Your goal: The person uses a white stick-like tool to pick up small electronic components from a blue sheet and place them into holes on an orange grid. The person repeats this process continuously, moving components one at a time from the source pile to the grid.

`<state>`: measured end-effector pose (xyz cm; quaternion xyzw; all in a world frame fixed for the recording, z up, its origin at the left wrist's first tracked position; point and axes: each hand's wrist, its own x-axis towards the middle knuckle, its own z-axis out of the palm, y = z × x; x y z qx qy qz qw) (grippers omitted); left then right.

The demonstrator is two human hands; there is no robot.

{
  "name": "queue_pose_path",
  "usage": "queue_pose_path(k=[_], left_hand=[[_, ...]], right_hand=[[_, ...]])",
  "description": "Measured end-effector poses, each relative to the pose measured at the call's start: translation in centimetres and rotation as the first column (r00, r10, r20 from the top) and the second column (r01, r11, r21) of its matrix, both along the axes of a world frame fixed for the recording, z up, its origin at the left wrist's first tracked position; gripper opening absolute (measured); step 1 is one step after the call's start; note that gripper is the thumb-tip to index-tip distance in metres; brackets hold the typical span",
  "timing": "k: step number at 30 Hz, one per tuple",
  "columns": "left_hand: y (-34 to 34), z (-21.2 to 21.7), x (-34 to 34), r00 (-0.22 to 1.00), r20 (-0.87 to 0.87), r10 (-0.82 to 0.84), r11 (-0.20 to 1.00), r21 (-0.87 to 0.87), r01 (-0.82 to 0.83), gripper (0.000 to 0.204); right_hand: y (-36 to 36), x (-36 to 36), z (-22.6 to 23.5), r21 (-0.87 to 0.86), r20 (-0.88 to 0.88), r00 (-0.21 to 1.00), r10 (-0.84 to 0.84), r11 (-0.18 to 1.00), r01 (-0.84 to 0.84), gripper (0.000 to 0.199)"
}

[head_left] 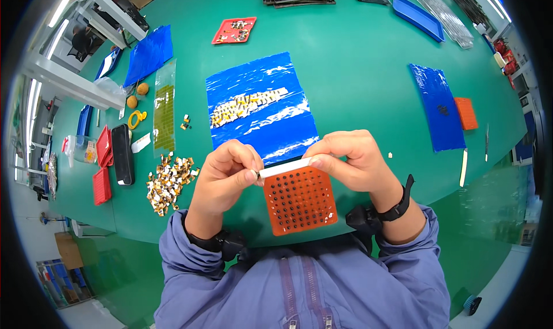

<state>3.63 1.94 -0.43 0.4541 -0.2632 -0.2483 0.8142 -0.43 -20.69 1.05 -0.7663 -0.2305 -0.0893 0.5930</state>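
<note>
A narrow white strip (285, 168) is stretched between my two hands, just above the far edge of an orange tray (305, 228). My left hand (226, 176) pinches near the strip's left end; a tiny dark bit shows at its fingertips, too small to name. Thumb and forefinger of my right hand (352, 159) grip the right end. Rows of small black round pieces (299, 199) fill the tray. Beyond my hands lies a blue film sheet (259, 139) with a slanting band of small white-and-yellow parts (242, 107) on it.
Left of my left hand is a heap of small white-and-gold parts (168, 184). Past it lie a black case (122, 154), red trays (102, 185), yellow scissors (136, 119) and a clear sheet (165, 110). To the right are another blue sheet (435, 101), an orange block (466, 113) and tweezers (487, 142).
</note>
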Motion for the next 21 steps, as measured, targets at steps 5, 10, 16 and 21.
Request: queue_pose_path(k=[5, 10, 16, 21], left_hand=[[-0.2, -0.1, 0.3, 0.994, 0.006, 0.107, 0.994, 0.037, -0.107, 0.007], [-0.3, 0.0, 0.3, 0.983, -0.016, 0.182, 0.981, 0.072, -0.181, 0.007], [-0.4, -0.5, 1.1, 0.968, -0.054, 0.247, 0.967, 0.086, -0.242, 0.004], [-0.3, -0.7, 1.2, 0.961, -0.066, 0.268, 0.952, 0.171, -0.254, 0.004]], right_hand=[[0.3, 0.0, -0.1, -0.085, 0.108, 0.989, -0.102, 0.990, 0.111, 0.010], [0.7, -0.2, 0.0, -0.096, 0.087, 0.983, -0.163, 0.980, 0.172, 0.012], [0.3, -0.2, 0.3, 0.194, 0.021, 0.984, -0.178, 0.966, 0.171, 0.014], [0.3, 0.0, 2.8, 0.008, 0.250, 0.962, -0.106, 0.994, 0.107, 0.011]])
